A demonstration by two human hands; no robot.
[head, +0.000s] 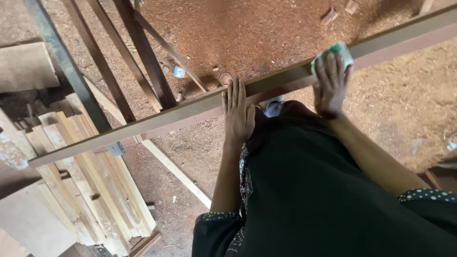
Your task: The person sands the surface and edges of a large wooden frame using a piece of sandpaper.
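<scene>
From the head camera, your left hand [238, 114] lies flat, fingers together, on a long pale wooden beam [157, 120] that runs slantwise across the view in front of you. Your right hand [331, 85], fingers spread, presses a green-and-white sanding pad [339, 49] onto the beam further along. Below lies a floor [266, 33] of reddish sawdust; stacked planks [90, 181] sit at the left, dark slanted posts [143, 52] beyond.
</scene>
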